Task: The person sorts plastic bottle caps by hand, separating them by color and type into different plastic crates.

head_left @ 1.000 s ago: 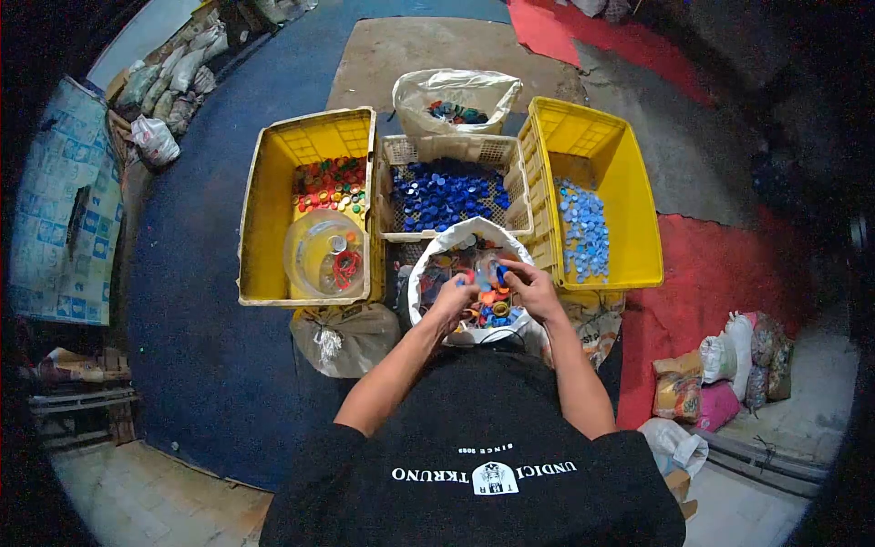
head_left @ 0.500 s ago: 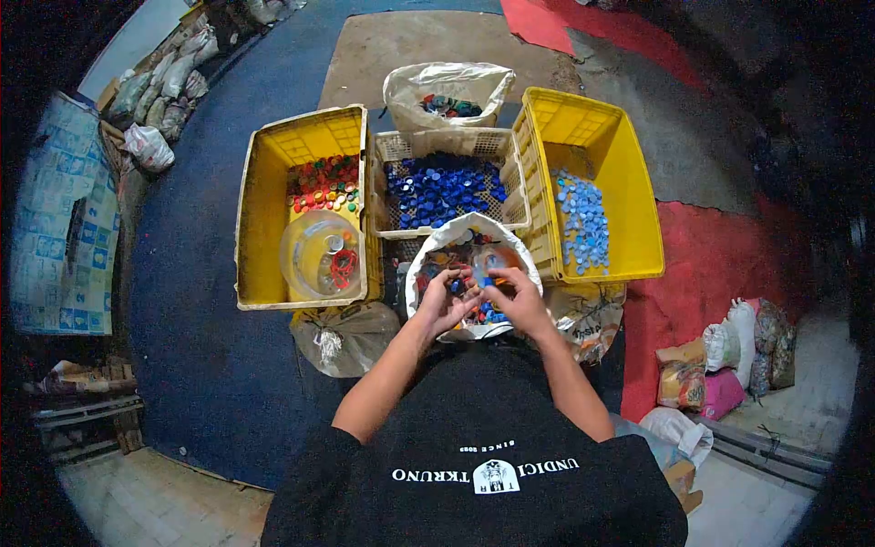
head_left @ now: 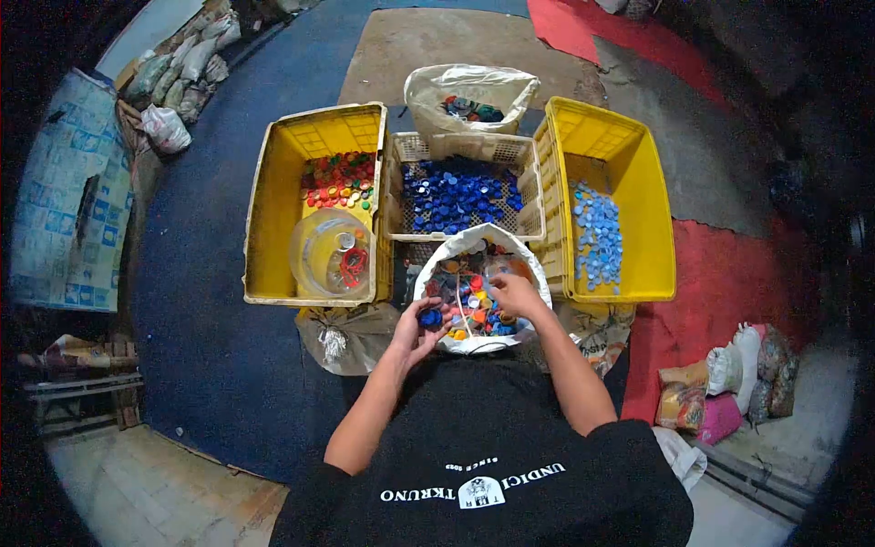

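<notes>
My left hand is palm up at the left rim of a white sack, its fingers curled round blue bottle caps. Mixed bottle caps in red, orange, yellow, blue and white fill the sack. Over the sack's right side is my right hand, fingers bent and drawn together; what they hold, if anything, I cannot make out. A clear rounded plastic piece shows just beyond its fingertips.
Behind the sack stands a white crate of dark blue caps. A yellow crate at left holds red caps and a clear tub; another yellow crate holds light blue caps. A further sack stands behind.
My hands have moved apart: the left went left and down with blue caps showing in its palm, the right shifted toward the sack's right side. The whole view has shifted slightly.
</notes>
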The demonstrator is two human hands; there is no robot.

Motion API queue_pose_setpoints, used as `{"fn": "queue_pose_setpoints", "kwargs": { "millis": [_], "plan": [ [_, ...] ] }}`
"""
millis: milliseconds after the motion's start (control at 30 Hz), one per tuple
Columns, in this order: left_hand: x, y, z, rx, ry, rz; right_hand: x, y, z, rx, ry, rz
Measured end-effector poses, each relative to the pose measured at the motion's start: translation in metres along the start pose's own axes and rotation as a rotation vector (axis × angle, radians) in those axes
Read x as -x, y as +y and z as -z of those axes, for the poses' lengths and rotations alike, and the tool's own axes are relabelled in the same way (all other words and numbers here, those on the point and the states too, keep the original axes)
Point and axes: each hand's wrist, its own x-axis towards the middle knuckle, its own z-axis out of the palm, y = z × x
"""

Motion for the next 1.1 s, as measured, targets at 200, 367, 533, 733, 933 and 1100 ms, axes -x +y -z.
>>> {"fn": "queue_pose_setpoints", "kwargs": {
  "millis": [200, 367, 533, 733, 933, 1100],
  "plan": [
    [0.025, -0.005, 0.005, 0.043, 0.104, -0.046, -0.119, 0.047, -0.022, 0.193, 0.054, -0.281],
    [0.045, -0.016, 0.011, 0.042, 0.187, -0.125, -0.134, 0.053, -0.025, 0.216, -0.168, -0.390],
    [0.051, -0.029, 0.022, 0.147, 0.255, -0.138, -0.134, 0.055, -0.021, 0.239, -0.203, -0.375],
    [0.041, -0.025, -0.001, 0.085, 0.290, -0.101, -0.160, 0.079, -0.024, 0.387, -0.351, -0.223],
    [0.018, -0.019, -0.022, -0.011, 0.115, -0.110, -0.078, 0.030, 0.001, 0.076, 0.197, 0.032],
    [0.000, -0.034, -0.025, -0.030, 0.112, -0.051, 0.014, 0.010, -0.018, -0.550, 0.297, 0.010]
  ]
}}
